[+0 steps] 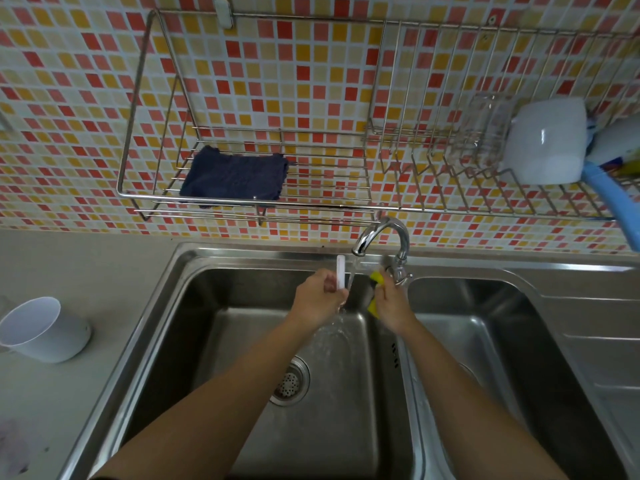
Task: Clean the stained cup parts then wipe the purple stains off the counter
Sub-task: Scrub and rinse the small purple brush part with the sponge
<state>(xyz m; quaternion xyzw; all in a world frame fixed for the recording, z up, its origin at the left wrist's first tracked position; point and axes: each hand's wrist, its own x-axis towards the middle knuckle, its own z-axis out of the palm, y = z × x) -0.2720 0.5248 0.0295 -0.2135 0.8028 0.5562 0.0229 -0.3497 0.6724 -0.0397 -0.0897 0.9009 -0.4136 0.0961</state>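
Grips with the left hand (pixel 318 294), fingers curled tight, a slim white cup part (pixel 340 271) held upright; hides its lower end inside the fist. Pinches in the right hand (pixel 391 301) a yellow sponge (pixel 375 282) with a dark face, just right of the part and apart from it; covers much of the sponge with the fingers. Holds both over the far edge of the left basin of the steel sink (pixel 166 306).

Nearest, at the counter's (pixel 86 271) near left corner: faint purple stains (pixel 14 441), blurred and cut off by the frame. Farther along the left edge: a white cup (pixel 45 329), clipped at the side, upright or tipped hard to tell. Behind the hands: the faucet (pixel 381 230), its water stream (pixel 350 277) right beside the part, touching or not unclear. On the tiled wall: a wire rack (pixel 138 133) with a dark blue cloth (pixel 235 176).
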